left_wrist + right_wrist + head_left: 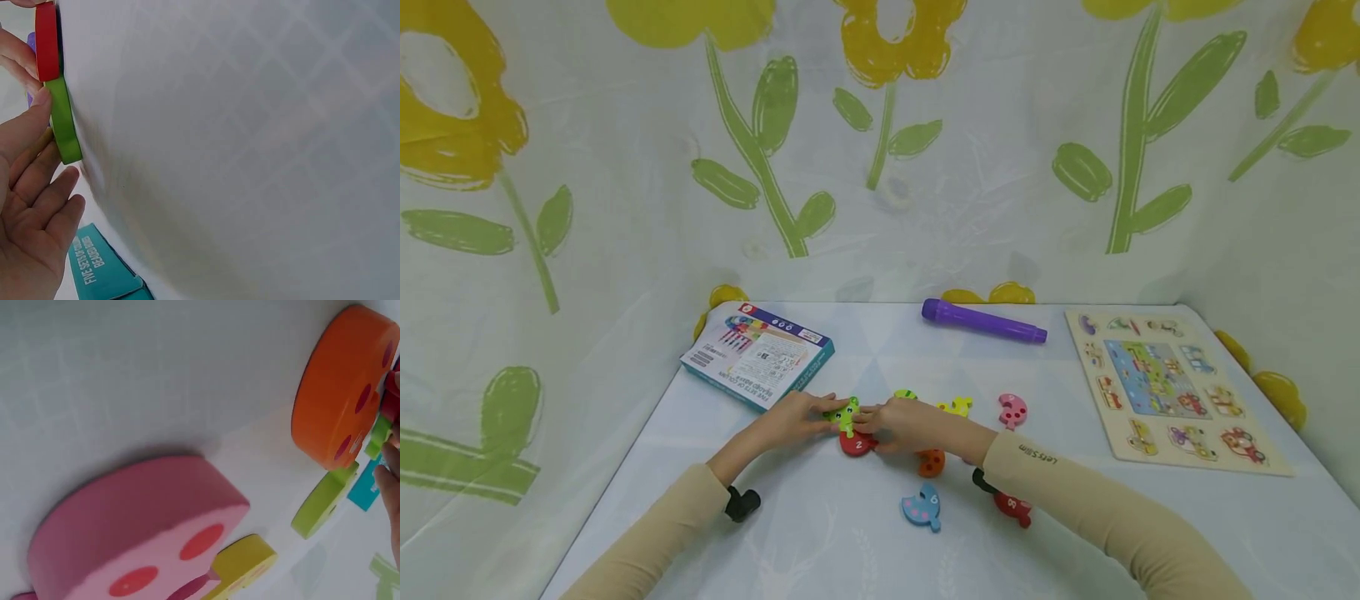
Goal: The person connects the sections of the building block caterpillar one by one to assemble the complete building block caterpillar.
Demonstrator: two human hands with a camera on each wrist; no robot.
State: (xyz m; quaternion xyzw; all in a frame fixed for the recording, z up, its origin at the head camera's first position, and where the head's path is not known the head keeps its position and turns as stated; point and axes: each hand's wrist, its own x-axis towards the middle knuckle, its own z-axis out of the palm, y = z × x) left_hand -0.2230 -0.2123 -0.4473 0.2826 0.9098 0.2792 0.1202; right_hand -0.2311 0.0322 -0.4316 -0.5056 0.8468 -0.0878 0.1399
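My left hand (792,418) pinches a green caterpillar-head puzzle piece (846,417) with two eyes. A red curved piece (854,446) marked 2 sits against its lower edge, and my right hand (904,425) grips it from the right. From the left wrist view, the green piece (64,122) and the red piece (47,44) lie end to end on the table, touching, with the left thumb on the green one. Just right of the right fingers is an orange spotted piece (931,463). The right hand's palm side is hidden in the head view.
Nearer me lie a blue piece (921,507) and a red piece (1017,510). Pink (1012,410), yellow (957,406) and green (905,393) pieces lie beyond the right wrist. A box (767,354), a purple tube (985,322) and a wooden puzzle board (1262,467) stand farther out.
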